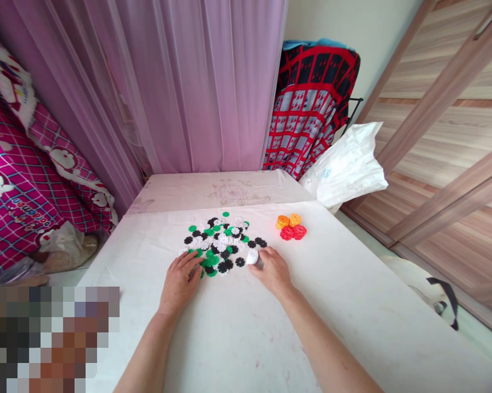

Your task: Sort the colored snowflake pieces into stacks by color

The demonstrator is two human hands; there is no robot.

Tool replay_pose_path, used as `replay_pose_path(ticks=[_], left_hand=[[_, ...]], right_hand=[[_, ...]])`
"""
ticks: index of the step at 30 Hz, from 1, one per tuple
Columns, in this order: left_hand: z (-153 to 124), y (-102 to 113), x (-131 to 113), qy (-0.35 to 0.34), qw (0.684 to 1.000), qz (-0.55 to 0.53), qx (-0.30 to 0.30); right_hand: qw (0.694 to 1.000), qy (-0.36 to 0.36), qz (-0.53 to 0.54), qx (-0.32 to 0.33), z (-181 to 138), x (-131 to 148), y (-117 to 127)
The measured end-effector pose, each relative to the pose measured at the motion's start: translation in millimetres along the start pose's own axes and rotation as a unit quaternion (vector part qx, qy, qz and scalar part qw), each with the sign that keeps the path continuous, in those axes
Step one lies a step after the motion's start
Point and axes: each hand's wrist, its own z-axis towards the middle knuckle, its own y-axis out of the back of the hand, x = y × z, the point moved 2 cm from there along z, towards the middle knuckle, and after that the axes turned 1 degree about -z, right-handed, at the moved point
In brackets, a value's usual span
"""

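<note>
Fingers of your right hand (pixel 271 268) pinch a white stack (pixel 252 257); keep it square while your flat, open left hand (pixel 183 279) steadies the loose pile (pixel 219 243).

I sat in a home bedroom: pink curtain (pixel 188 82), cartoon-print bedding (pixel 20 180) left, wooden wardrobe doors (pixel 446 125) right, small white table (pixel 352 305) before me.

Small flat flower-shaped plastic discs in green, black and white (pixel 219 243), matt, are seen at the fingertips. White tabletop (pixel 352 284): smooth, matt. Sheer pink cloth curtain (pixel 188 82) beyond. Wood-grain panels (pixel 446 136): smooth.
</note>
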Motion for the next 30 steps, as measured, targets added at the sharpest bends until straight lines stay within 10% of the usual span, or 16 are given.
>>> replay_pose_path(ticks=[14,30], left_hand=[[0.2,0.9,-0.1,0.000,1.000,0.006,0.001],[-0.3,-1.4,6.1,-0.004,1.000,0.006,-0.002]], right_hand=[[0.990,-0.033,-0.050,-0.126,2.6,-47.1,-9.4],[0.982,-0.118,-0.086,-0.119,12.8,-140.2,15.1]])
